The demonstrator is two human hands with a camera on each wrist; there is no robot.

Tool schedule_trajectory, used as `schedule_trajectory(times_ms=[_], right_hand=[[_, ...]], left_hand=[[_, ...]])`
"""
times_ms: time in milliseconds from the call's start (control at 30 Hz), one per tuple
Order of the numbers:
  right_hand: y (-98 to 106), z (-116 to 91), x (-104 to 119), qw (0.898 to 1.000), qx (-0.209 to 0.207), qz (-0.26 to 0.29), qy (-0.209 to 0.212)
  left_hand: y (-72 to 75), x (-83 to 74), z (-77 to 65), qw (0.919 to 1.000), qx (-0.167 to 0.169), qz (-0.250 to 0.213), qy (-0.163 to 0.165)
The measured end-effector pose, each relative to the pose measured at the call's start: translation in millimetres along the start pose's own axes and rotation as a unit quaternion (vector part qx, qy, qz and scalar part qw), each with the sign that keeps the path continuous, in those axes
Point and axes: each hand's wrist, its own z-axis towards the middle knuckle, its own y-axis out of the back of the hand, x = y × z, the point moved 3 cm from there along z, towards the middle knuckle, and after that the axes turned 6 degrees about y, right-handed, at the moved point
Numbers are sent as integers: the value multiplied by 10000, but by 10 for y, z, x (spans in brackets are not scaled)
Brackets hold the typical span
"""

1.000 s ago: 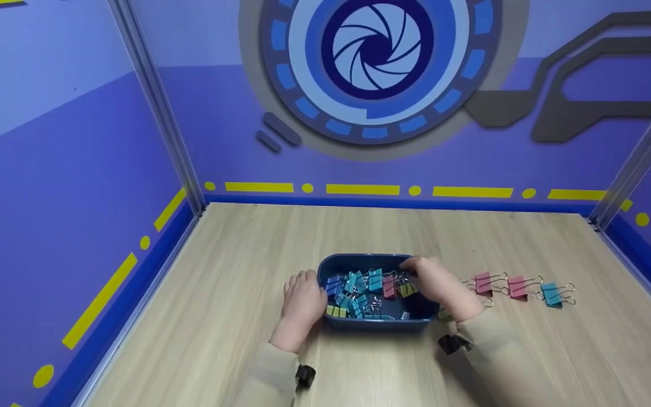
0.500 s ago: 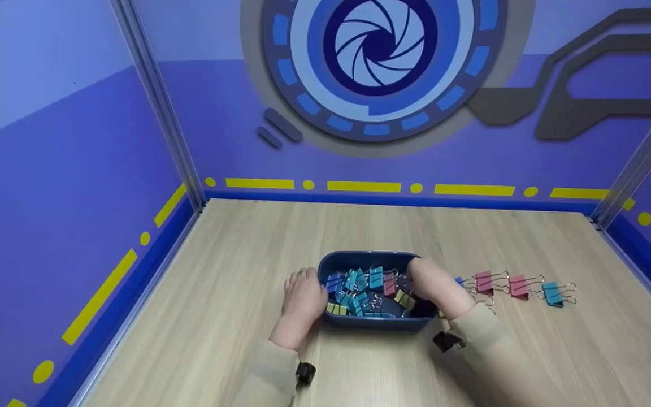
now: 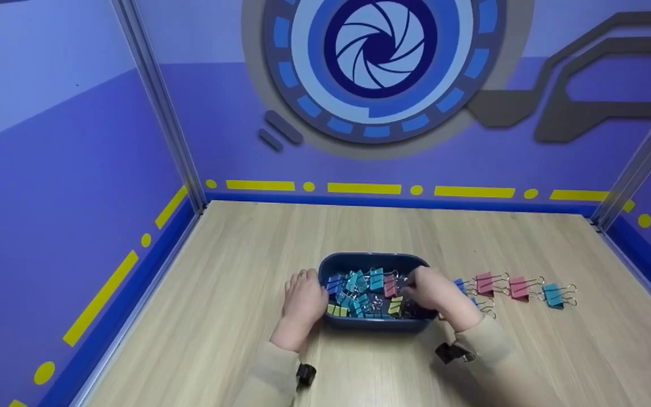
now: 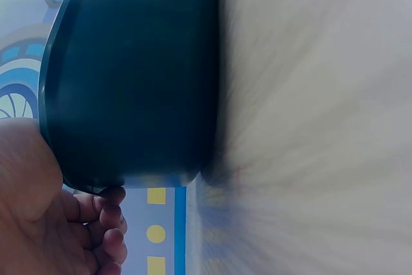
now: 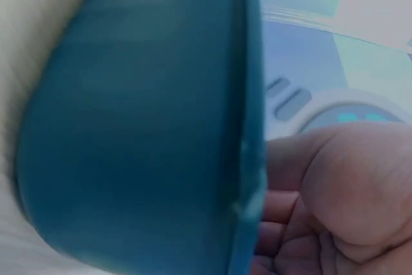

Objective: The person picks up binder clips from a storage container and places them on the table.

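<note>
Holds the left end of the dark blue bin point(image 3: 379, 324) with the left hand point(image 3: 304, 302), grip curled loosely at the rim, fingers just outside the far left corner. Reaches over the bin's right end and down inside with the right hand point(image 3: 430, 289). Cannot fairly tell this second grip open or closed, fingertips being hidden from every camera. Has the bin sitting flat on the wood-grain worktop point(image 3: 246, 271). Shows toward the bin's left a blue clip point(image 3: 334, 285), several teal clips point(image 3: 356, 305) and a yellow clip point(image 3: 337, 310) in the near corner; right of its middle, a pink clip point(image 3: 390, 286) and, closer to the near wall, another yellow clip point(image 3: 395, 306). Shows to the bin's right, on the worktop, two pink binder clips point(image 3: 484, 284) and, farthest out, a teal binder clip point(image 3: 554, 295). Displays behind the bin a wall with a round emblem point(image 3: 379, 48).
</note>
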Motion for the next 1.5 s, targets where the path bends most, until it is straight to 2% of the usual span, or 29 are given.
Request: schedule_trajectory(times_ms=[300, 667, 867, 967, 1200, 1433, 1500], right_hand=[[-154, -35, 31, 9999, 28, 10, 168], [-221, -57, 12, 9980, -471, 13, 427], [-216, -68, -32, 9957, -560, 280, 684], [-189, -70, -47, 9943, -584, 438, 781], [-114, -99, -114, 9915, -634, 1014, 508], [5, -191, -192, 9833, -709, 1495, 755], [50, -219, -221, 9815, -756, 1620, 681]], left_hand=[[6, 2, -4, 10000, -26, -22, -23], [1, -2, -16, 9997, -225, 65, -96], [-3, -7, -16, 10000, -28, -7, 9], [-1, -8, -14, 10000, -48, -17, 15], [-4, -1, -6, 10000, -40, -17, 40], [-11, 4, -7, 10000, -71, 34, -7], [-9, 7, -9, 9999, -108, 54, -44]])
